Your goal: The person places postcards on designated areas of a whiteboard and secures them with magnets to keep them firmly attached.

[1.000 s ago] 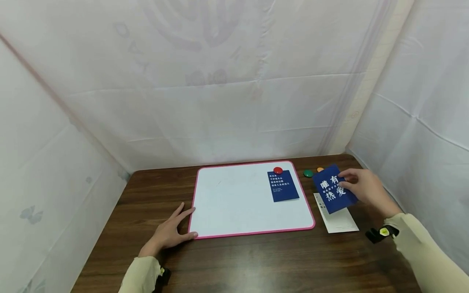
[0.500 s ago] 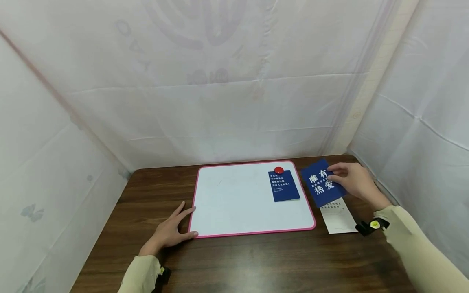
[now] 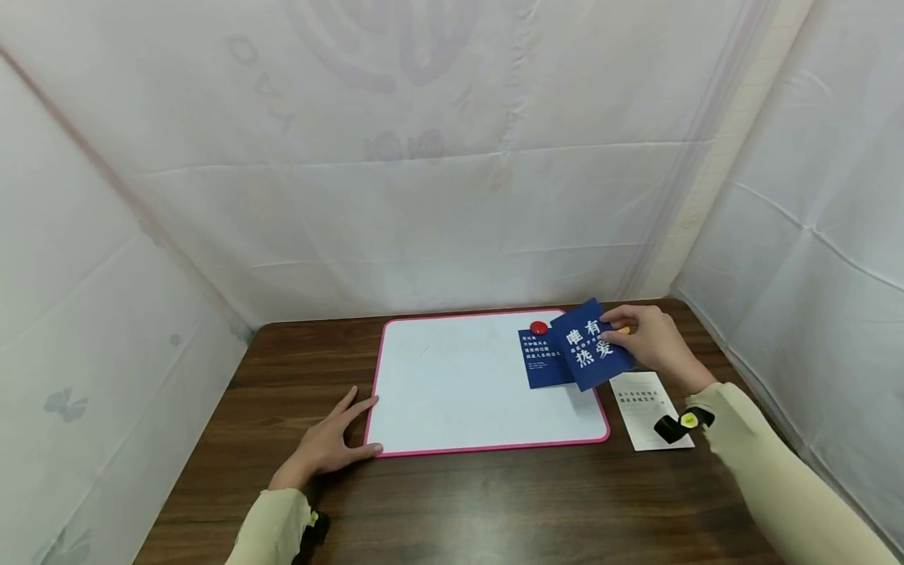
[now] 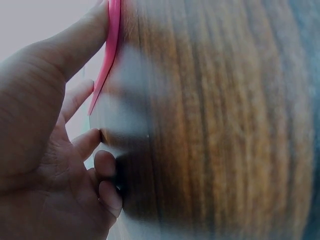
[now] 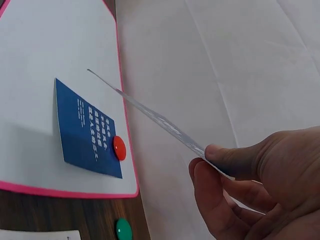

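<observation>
Right hand [image 3: 653, 343]: pinches a blue card [image 3: 592, 344] by its right edge, thumb on top and fingers beneath, as the right wrist view shows edge-on [image 5: 150, 112]. The card is held tilted above the right edge of the whiteboard [image 3: 452, 392], overlapping the corner of a second blue card [image 3: 542, 362] in the head view; a second ago it hung over the bare table to the right of the board, above the white card, and it has since travelled left and slightly away from the person. Second blue card: lies flat on the board near its far right corner, pinned at its top by a red magnet [image 3: 539, 327]; unmoved. White card [image 3: 648, 408]: flat on the table [image 3: 494, 502] just right of the board, now fully uncovered where earlier the held card hid its top end. Green magnet [image 5: 123, 230]: on the table beyond the board's right edge, seen in the right wrist view; in the head view it is hidden behind the held card, though it showed a second ago. Left hand [image 3: 326, 447]: rests flat on the table at the board's near left corner, fingers spread and straight, thumb [image 4: 75, 45] against the pink rim, holding nothing; unchanged in place.
</observation>
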